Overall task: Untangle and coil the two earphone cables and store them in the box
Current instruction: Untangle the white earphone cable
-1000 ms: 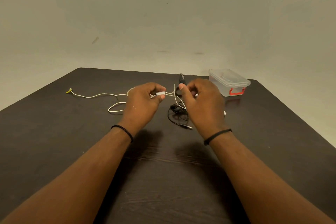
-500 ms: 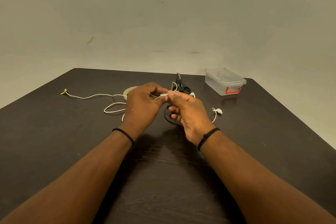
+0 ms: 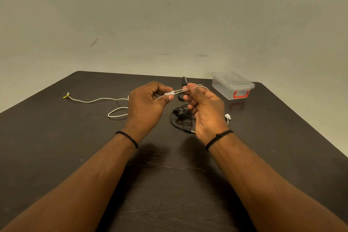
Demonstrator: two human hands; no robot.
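A white earphone cable (image 3: pixel 98 100) trails across the dark table (image 3: pixel 56 147) from a yellow-tipped plug at the far left to my hands. My left hand (image 3: pixel 146 107) pinches its small white splitter piece (image 3: pixel 169 93) above the table. My right hand (image 3: pixel 205 111) pinches the two thin white strands just right of the splitter, holding them taut. One white earbud (image 3: pixel 227 116) lies to the right of my right wrist. A black earphone cable (image 3: pixel 181 117) sits in a loose tangle on the table between and below my hands, its jack pointing right.
A clear plastic box (image 3: pixel 232 85) with a lid and red latch stands at the back right of the table. Black scissors (image 3: pixel 185 81) lie behind my hands, mostly hidden. A pale wall rises beyond the table's far edge.
My right hand slid right along the two white strands, away from the splitter, stretching them out. My left hand kept hold of the splitter. The black tangle came back into sight.
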